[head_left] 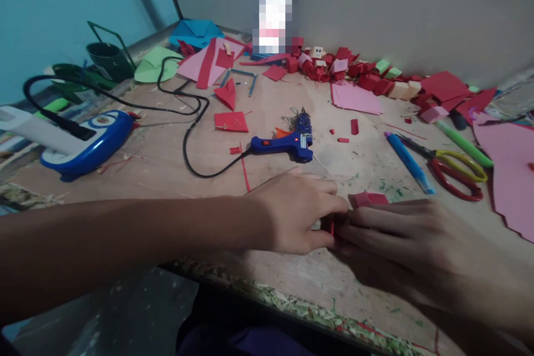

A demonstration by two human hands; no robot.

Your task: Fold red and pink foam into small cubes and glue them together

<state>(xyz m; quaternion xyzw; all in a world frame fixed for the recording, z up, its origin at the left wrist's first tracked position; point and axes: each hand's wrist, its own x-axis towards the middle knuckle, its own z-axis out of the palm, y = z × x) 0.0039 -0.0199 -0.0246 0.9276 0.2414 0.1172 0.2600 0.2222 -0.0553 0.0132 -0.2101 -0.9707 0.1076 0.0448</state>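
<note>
My left hand and my right hand meet low over the front of the wooden table. Their fingertips close together round a small red paper piece, mostly hidden between them. Just behind my right fingers lies a folded red paper piece. Beyond my left hand, the blue glue gun rests on its side with its switch lit and a pale thread trailing toward my fingers. A thin red paper strip lies left of that hand.
Scissors, a blue pen and a green marker lie at right. Red paper blocks line the wall. A black cord loops leftward past a blue-and-white device. Pink sheets and a bright phone-like shape stand behind.
</note>
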